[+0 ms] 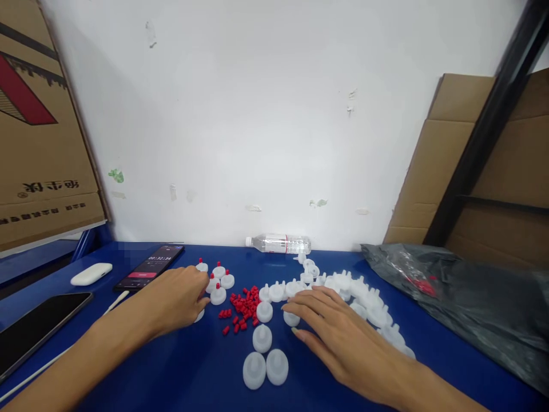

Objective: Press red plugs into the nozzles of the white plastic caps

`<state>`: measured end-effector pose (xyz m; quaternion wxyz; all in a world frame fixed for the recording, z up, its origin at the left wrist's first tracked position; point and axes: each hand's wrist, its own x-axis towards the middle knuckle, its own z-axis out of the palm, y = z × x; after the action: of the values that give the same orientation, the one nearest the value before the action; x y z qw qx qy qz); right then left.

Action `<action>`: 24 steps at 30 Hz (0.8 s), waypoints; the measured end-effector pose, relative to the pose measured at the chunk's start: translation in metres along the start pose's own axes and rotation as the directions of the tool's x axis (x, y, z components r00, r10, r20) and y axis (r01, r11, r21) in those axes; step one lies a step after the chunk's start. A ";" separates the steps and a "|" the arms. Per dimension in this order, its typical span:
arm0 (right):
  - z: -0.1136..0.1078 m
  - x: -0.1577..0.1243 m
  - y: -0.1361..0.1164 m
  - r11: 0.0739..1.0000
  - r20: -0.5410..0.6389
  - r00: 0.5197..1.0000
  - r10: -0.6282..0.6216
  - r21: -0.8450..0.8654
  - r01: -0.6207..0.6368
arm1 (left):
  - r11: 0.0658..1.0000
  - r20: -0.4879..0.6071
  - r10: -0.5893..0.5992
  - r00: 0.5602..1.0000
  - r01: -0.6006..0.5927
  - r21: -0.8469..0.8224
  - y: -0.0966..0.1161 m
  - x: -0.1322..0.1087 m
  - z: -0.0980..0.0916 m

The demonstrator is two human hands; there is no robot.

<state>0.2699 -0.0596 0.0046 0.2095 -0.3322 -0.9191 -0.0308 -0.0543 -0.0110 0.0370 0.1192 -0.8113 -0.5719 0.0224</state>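
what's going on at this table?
A person is handling small white caps at a blue table. The curled left hand covers most of one cap, next to several red-tipped caps; its grip is hidden. The right hand reaches over another cap, among many without red tips. Loose red pieces lie between the hands.

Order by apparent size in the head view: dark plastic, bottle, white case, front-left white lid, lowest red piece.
Dark plastic
Bottle
White case and front-left white lid: too alike to rank
Lowest red piece
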 end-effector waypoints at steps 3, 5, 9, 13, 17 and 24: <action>-0.002 0.001 -0.001 1.000 -0.007 1.000 -0.001 -0.016 0.001 | 0.996 -0.056 0.050 0.997 -0.054 -0.071 0.001 -0.001 -0.002; -0.001 0.001 0.000 0.997 0.001 1.000 -0.011 -0.072 0.011 | 0.977 -0.070 0.100 0.992 -0.112 -0.184 0.004 -0.003 -0.006; 0.005 -0.001 0.003 0.991 0.019 0.999 -0.039 -0.127 0.041 | 0.932 0.018 0.143 0.990 -0.128 -0.339 0.011 -0.006 -0.009; 0.009 -0.002 0.005 0.994 0.047 0.998 -0.034 -0.104 0.039 | 0.921 -0.015 0.182 0.983 -0.175 -0.347 0.013 -0.004 -0.002; 0.007 -0.003 0.004 0.997 0.013 1.000 -0.020 -0.071 0.021 | 0.920 0.008 0.232 0.973 -0.217 -0.327 0.014 -0.002 0.004; 0.002 -0.006 0.000 0.997 -0.074 0.995 0.068 -0.028 -0.070 | 0.892 -0.176 0.239 0.955 -0.288 -0.348 0.022 -0.004 -0.013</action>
<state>0.2735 -0.0622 0.0004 0.2390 -0.3654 -0.8983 -0.0497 -0.0328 -0.0235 0.0443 -0.0033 -0.8889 -0.4414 -0.1223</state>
